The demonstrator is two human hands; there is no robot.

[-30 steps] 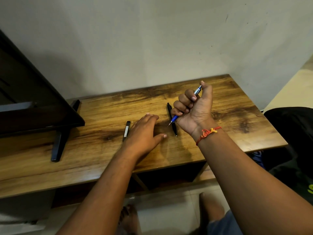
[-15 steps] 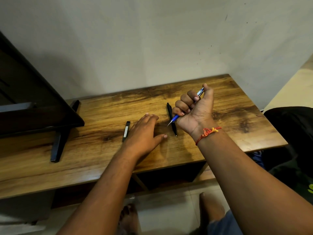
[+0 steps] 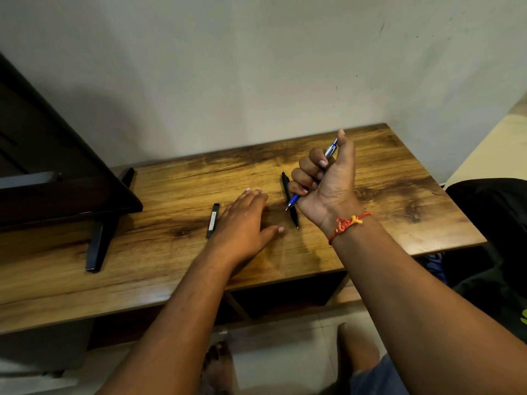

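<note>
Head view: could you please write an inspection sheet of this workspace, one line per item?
Surface: wooden table with dark grain patches.
Job's things: blue pen gripped by the right hand, tip pointing down; black pen lying on the table near that hand.
Clutter: small black stick lying flat beside the left hand.
Hands: left hand flat on the table, fingers straight; right hand curled round the blue pen.
Cables: nothing seen.
Surroundings: dark screen on a stand at left, pale wall behind, dark bag at right.
</note>
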